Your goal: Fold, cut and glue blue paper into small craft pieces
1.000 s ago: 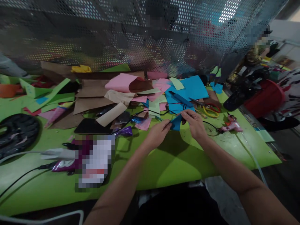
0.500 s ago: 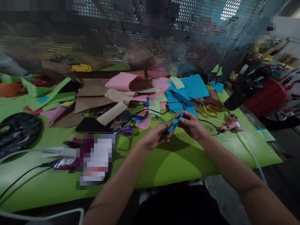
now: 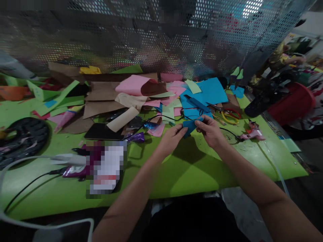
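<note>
A small piece of blue paper is held between both hands above the green table. My left hand pinches its left side, thumb on top. At its upper right corner, the fingers and thumb of my right hand are closed on the same piece. Just beyond the hands lie larger blue sheets with a blue-handled cutter on them. Scissors with yellow and red handles rest to the right of these. A pink glue gun lies to the right of my right hand.
Scraps of pink paper, brown card and green paper cover the back. A black phone lies left of centre under a cardboard roll. A black round tray and a white cable are at left.
The blue paper, crumpled and narrow before, now shows a flatter, wider face. My hands have turned slightly around it. The view has shifted a little.
</note>
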Demonstrator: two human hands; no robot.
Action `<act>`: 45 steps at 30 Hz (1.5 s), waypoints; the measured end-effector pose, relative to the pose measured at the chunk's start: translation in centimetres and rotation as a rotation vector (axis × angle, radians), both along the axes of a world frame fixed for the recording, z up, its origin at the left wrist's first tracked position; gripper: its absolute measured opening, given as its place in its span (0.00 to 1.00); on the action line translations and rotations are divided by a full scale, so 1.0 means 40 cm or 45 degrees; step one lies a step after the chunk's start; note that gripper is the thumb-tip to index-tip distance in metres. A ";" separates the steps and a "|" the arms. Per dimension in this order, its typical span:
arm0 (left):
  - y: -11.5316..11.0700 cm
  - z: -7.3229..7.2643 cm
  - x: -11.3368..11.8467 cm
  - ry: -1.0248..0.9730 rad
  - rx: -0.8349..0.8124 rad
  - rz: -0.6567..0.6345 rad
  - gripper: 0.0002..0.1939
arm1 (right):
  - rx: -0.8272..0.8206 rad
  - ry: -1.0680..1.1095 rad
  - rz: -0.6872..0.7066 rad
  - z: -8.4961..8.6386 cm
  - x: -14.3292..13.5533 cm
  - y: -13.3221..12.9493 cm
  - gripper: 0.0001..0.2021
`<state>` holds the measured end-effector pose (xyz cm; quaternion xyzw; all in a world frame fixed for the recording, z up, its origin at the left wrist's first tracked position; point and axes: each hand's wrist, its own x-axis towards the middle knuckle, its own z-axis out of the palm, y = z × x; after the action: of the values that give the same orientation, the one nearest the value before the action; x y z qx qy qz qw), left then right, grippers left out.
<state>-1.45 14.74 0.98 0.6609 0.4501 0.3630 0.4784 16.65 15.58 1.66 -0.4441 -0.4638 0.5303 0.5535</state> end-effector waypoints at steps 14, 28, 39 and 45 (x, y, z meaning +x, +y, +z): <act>-0.001 0.001 0.008 -0.094 0.050 0.050 0.14 | 0.015 -0.016 -0.056 -0.010 0.000 0.000 0.18; 0.003 -0.010 0.001 -0.002 0.135 0.083 0.18 | -0.005 -0.073 -0.145 -0.016 -0.003 0.002 0.17; 0.001 -0.012 0.002 -0.083 0.031 0.017 0.13 | 0.013 -0.005 -0.175 -0.030 -0.002 0.004 0.17; 0.001 -0.010 0.001 -0.112 0.018 0.006 0.15 | 0.036 -0.036 -0.180 -0.031 0.001 0.008 0.17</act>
<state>-1.42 14.79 0.59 0.6466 0.4275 0.3960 0.4923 16.69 15.89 0.44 -0.4754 -0.4465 0.4771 0.5891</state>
